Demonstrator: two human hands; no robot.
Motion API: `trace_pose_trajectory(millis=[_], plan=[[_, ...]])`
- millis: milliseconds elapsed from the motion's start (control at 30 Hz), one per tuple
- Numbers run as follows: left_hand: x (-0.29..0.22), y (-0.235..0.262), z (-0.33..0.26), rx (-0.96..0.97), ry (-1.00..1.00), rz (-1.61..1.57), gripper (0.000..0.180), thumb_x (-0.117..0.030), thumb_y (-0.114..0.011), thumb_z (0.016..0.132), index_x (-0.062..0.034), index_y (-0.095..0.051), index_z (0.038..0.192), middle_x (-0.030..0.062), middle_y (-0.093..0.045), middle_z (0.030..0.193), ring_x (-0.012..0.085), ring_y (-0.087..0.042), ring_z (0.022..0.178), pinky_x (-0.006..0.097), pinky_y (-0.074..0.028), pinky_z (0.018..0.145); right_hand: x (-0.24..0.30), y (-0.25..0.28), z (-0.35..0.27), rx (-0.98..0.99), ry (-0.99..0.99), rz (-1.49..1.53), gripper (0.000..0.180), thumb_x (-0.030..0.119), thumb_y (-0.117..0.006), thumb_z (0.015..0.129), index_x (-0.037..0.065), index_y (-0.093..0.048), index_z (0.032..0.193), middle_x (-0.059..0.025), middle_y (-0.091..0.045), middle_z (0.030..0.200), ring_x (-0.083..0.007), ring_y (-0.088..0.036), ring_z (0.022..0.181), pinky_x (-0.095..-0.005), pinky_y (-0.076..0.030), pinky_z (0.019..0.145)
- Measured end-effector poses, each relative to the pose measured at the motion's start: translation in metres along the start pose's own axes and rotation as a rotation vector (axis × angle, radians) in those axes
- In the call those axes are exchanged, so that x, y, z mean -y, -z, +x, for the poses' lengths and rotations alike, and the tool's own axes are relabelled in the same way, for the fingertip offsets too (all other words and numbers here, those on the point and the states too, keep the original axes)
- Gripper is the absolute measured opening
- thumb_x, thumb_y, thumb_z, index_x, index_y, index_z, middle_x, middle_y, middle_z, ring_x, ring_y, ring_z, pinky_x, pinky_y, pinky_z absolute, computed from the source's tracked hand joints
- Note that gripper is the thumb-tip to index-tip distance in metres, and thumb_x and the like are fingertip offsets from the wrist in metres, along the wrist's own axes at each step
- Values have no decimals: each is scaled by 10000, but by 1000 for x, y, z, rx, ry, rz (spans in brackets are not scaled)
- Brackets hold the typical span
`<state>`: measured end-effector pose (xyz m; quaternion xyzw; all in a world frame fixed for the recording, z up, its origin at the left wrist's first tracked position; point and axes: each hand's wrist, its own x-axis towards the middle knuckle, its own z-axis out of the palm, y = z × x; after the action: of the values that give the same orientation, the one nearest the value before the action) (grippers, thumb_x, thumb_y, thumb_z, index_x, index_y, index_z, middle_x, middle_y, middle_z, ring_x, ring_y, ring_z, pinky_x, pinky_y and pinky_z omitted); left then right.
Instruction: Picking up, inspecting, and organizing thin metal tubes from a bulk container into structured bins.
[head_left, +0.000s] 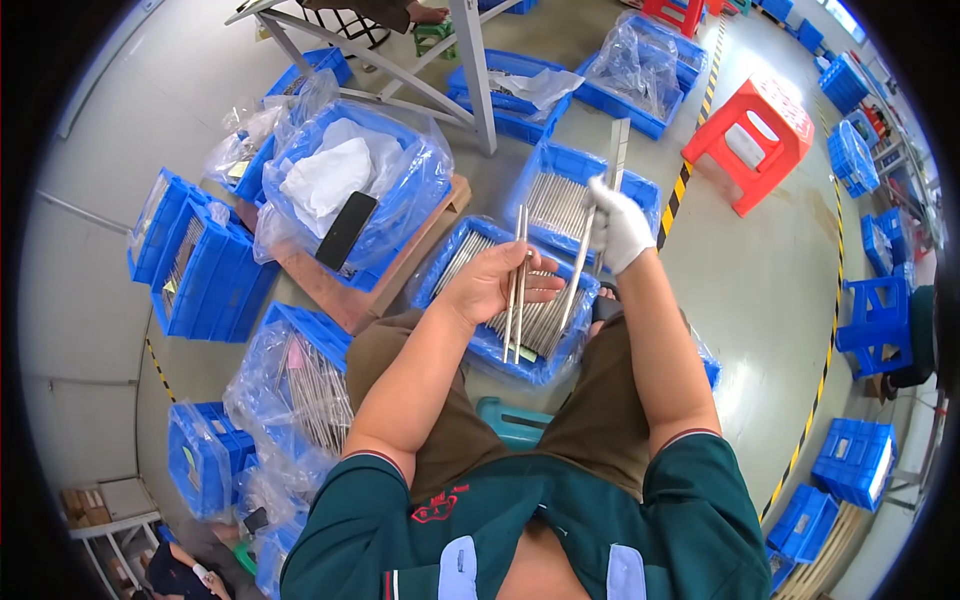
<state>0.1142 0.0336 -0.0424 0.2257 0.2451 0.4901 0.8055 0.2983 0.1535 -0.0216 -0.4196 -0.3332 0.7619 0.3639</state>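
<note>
My bare left hand [500, 284] is closed round a few thin metal rods [519, 310], held upright over the near blue crate [550, 368]. My right hand [622, 228], in a white glove, grips a flat metal strip [619, 150] that points away from me. Another metal rod [574, 293] slants down from the same hand towards the crate; its upper end is hidden by the glove. Many similar rods lie side by side in the near crate. Just beyond, a second blue crate [648, 190] holds more rods [557, 203].
At the left, a plastic-lined blue crate on a wooden pallet [325, 290] carries white cloth [328, 185] and a black phone [346, 230]. Stacked blue crates [215, 275] stand farther left. A red stool [752, 140] is at the far right, beside striped floor tape [678, 200].
</note>
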Motion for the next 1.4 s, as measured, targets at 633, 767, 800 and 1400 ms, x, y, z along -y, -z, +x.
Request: trace_pose_trajectory(millis=[633, 767, 800, 1400], plan=[[-6, 8, 6, -212, -277, -138, 236, -263, -519, 921, -29, -552, 915, 76, -571, 845, 304, -624, 891, 491, -499, 848, -39, -38, -5, 17, 176, -747, 387, 380, -526, 866, 8, -618, 807, -66, -569, 596, -152, -555, 547, -292, -433, 545], [-16, 22, 8, -395, -378, -263, 196, -260, -538, 915, -65, -551, 898, 49, -556, 811, 245, -614, 787, 436, -535, 723, -29, -38, -28, 127, -6, -612, 328, 325, -529, 879, 16, -609, 804, -30, -546, 583, -103, -502, 512, -250, -404, 511], [-19, 25, 7, -421, -417, -298, 198, -264, -547, 910, -66, -552, 894, 42, -551, 798, 224, -598, 757, 430, -534, 721, -28, -38, -32, 130, -7, -616, 328, 325, -529, 879, 16, -609, 804, -30, -546, 583, -103, -502, 512, -250, -404, 511], [1, 1, 20, -373, -339, -64, 235, -289, -597, 883, -71, -598, 969, -53, -388, 611, 54, -363, 494, 200, -313, 450, -45, -50, -25, 120, 167, -654, 157, 162, -543, 847, 17, -547, 788, -16, -518, 613, -90, -481, 541, -236, -388, 496]])
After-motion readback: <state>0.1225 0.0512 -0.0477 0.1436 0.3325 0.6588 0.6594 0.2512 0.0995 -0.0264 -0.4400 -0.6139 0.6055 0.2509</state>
